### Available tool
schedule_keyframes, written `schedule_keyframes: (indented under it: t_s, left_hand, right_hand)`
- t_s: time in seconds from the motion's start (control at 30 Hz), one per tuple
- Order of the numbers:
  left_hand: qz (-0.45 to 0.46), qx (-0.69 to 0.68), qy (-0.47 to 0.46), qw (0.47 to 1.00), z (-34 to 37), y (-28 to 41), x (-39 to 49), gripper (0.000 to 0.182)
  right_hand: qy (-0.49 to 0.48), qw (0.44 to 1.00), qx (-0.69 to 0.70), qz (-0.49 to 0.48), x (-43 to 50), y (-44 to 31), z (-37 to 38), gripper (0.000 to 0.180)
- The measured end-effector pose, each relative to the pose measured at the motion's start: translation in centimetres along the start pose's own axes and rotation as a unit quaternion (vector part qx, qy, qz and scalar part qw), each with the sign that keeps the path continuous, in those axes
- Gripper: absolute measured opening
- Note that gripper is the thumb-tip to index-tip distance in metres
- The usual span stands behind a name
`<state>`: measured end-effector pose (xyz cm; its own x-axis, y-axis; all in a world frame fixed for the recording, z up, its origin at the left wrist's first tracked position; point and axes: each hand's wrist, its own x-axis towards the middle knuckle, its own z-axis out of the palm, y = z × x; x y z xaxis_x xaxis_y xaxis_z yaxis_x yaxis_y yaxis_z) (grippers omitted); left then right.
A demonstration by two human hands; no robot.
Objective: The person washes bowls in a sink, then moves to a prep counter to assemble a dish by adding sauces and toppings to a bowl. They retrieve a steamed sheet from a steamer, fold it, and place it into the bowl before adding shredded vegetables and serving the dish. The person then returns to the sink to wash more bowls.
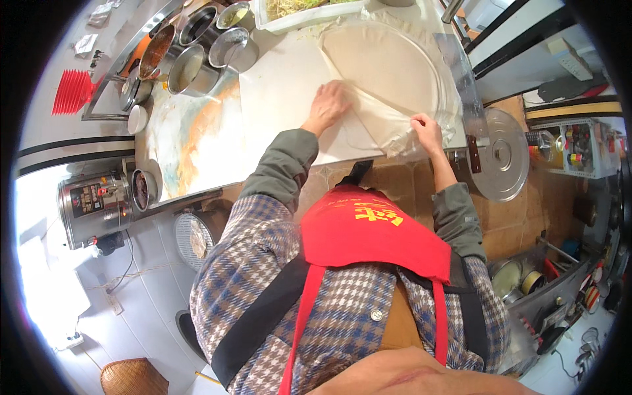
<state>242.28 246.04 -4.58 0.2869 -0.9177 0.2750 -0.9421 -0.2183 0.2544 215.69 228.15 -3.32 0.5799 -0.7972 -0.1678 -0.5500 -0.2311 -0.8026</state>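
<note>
A large round, thin pale sheet [380, 59], like tofu skin or dough, lies at the right of a white board [281, 89]. Its near edge is creased into a loose flap [377, 111], with more crumpled, filmy edges around it. My right hand [428, 132] pinches the flap's near right corner between thumb and fingers. My left hand [330, 103] rests at the flap's left end, palm down over the board. Its fingertips meet the sheet, but their grip on it is hidden.
Several metal pots [190, 71] stand at the back left, near a white tray [311, 17] of shredded food. A cleaver [473, 153] lies by the right edge, its handle overhanging. Beyond it is a round metal lid [501, 155]. A steel cooker [96, 210] stands left.
</note>
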Motion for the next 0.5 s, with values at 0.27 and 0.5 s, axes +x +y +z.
schedule_keyframes:
  t_s: [0.27,0.5]
  left_hand:
    - [0.08,-0.07,0.041,0.994,0.0,-2.7,3.4,0.045]
    - [0.04,-0.047,0.063,0.996,0.9,-6.2,6.8,0.04]
  right_hand:
    - [0.054,0.998,0.024,-0.014,3.9,0.6,-3.7,0.022]
    - [0.046,0.998,0.032,0.003,6.4,1.6,-6.8,0.02]
